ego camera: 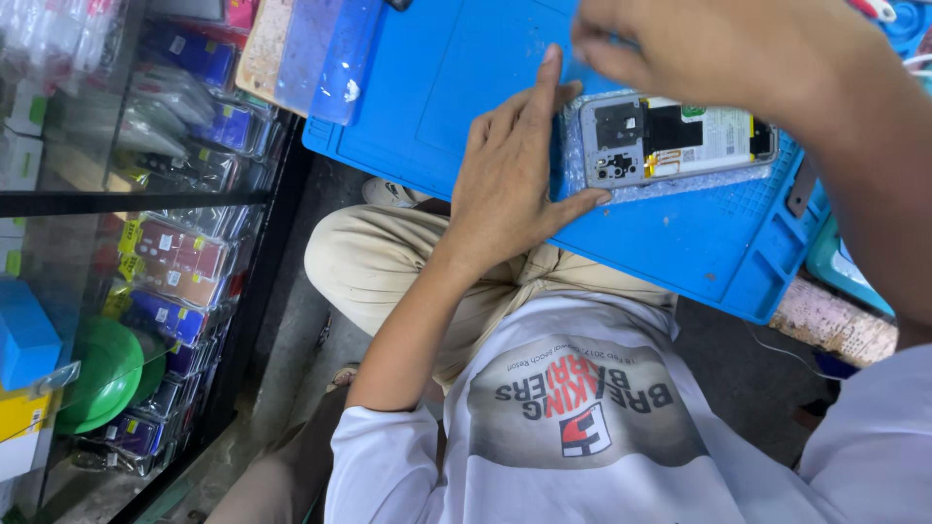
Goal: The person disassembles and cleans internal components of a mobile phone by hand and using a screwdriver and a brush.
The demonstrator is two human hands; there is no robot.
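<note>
An opened smartphone (680,141) with its back cover off lies on a blue repair mat (456,68). Its grey inner shield, camera module and white-labelled battery are showing. My left hand (510,184) rests flat on the mat at the phone's left end, index finger and thumb pinching that end. My right hand (718,49) hovers over the phone's upper edge with fingers curled. It is blurred, and whatever is under its fingers is hidden.
A glass display case (146,199) at the left holds several packaged phone covers, a green round dish (102,374) and a blue box (24,335). My lap in beige trousers (379,262) is below the mat. A teal tray (835,262) sits at the right edge.
</note>
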